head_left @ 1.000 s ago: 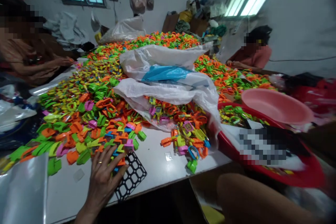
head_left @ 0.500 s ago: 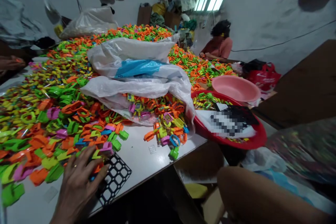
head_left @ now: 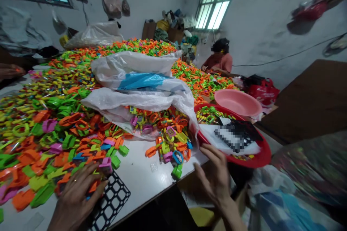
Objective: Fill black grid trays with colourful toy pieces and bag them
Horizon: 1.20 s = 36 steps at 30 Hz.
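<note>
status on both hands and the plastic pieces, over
Left hand spread flat on the plastic pieces at the black grid tray. Right hand open, empty, by the red basin. White bag sprawls across the pile beyond.

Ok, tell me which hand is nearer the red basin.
Right. The right hand, open, reaches to the near rim of the red basin, contact unclear. The left hand lies far across the table, flat on coloured plastic pieces beside the black grid.

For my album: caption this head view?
Left hand on plastic pieces by a grid; right hand beside red basin.
</note>
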Available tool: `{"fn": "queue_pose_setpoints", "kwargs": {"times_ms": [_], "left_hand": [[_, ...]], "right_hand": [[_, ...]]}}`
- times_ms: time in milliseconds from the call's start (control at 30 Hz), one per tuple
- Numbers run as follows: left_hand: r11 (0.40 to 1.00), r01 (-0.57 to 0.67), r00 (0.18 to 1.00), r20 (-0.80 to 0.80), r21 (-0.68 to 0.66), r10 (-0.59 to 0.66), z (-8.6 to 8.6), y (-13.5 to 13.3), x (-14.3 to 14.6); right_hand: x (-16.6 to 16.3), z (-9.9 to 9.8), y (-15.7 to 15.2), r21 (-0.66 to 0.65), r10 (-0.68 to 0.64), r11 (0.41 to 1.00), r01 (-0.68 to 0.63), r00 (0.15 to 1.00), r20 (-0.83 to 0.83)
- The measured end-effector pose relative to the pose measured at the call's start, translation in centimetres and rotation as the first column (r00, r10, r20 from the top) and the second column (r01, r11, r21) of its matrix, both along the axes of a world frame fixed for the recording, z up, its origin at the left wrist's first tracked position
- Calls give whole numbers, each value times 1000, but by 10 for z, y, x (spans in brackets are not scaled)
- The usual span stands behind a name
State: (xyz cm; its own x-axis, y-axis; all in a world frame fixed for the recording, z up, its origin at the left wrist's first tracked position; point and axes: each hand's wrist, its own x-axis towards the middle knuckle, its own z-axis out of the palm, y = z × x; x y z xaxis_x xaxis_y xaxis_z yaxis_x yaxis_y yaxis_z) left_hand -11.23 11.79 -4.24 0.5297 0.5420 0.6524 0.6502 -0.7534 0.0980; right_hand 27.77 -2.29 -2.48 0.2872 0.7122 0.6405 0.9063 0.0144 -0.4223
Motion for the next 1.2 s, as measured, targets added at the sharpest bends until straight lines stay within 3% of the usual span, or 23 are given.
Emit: {"fn": "queue_pose_setpoints", "kwargs": {"times_ms": [100,200,300,467,667,767,900,1067,1200], "left_hand": [[1000,-12,1000,17,17,12,2,1,3],[999,-30,999,28,17,30,4,0,5],[999,-29,999,47,22,28,4,-2,5],[999,-22,999,26,29,21,1,-2,3],[1000,-18,1000,1,24,18,3,-4,2],[999,-19,1000,-2,25,19,4,-14,-3],[999,-34,999,-16,-17,34,1,-29,-14],[996,-92,995,39,-4,92,2,-36,-16],[994,-110,993,31,-27,111,5,-34,-14]], "right_hand": [[5,-48,28,-84,19,996,-23,999,-40],[-11,-93,55,-143,-2,990,-19,989,-145],[-50,-110,82,-119,-29,993,5,979,-203],[-127,-98,114,-125,73,986,-106,967,-245],[-174,-74,135,-346,243,892,-291,954,-176],[-174,-59,146,-418,344,834,-361,931,-119],[-161,-50,154,-416,449,796,-440,890,-83],[-143,-46,161,-374,503,749,-547,837,-216],[-119,-22,164,-270,585,712,-648,761,-282]]}}
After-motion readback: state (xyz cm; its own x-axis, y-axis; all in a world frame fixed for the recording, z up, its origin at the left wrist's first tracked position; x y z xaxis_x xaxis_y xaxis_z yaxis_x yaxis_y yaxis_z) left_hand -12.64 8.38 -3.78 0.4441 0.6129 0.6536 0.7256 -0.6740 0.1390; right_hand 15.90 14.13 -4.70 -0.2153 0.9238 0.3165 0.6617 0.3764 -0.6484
